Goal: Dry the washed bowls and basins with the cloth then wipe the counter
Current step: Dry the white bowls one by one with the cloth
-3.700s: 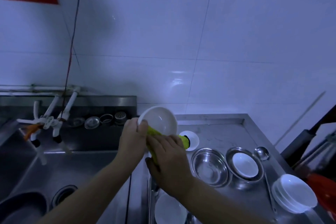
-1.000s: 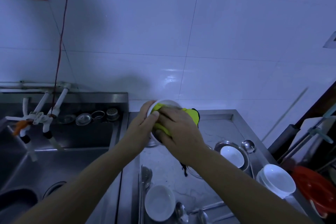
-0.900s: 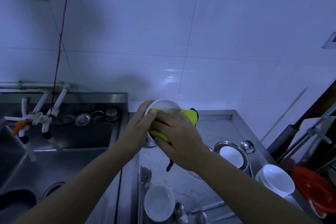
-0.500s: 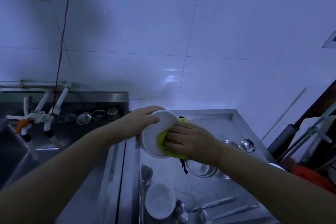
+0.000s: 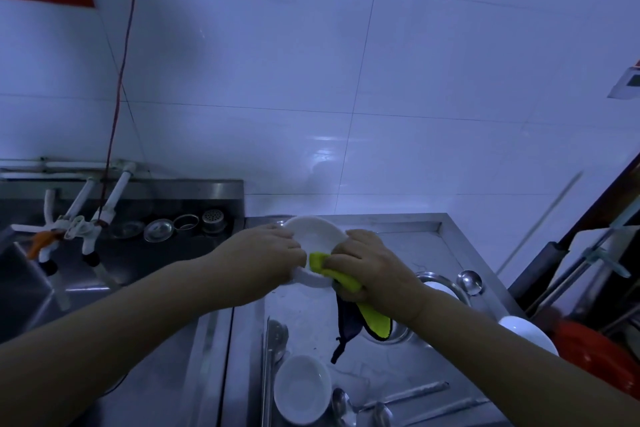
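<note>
Your left hand [image 5: 266, 253] has its fingers [image 5: 291, 243] curled over the left rim of the bowl [image 5: 317, 234], gripping it above the counter [image 5: 304, 308], with the bowl's white hollow showing between your two hands. Far to your left lie the sink [image 5: 27, 288] and its taps [image 5: 69, 222], with strainers [image 5: 187, 224] along the back ledge. Your right hand [image 5: 372, 265] presses the cloth [image 5: 332, 270] against the bowl's lower right edge, fingers bent and clamped on the yellow fabric; its loose dark-edged tail hangs down below your wrist. Below the bowl a small dish [image 5: 301, 388] sits on the counter beside a few spoons [image 5: 346, 406]. Further right, a steel basin [image 5: 446, 282] is partly hidden behind your forearm, with a ladle [image 5: 469, 281] just beyond it and stacked white bowls [image 5: 526, 333] near the right edge.
</note>
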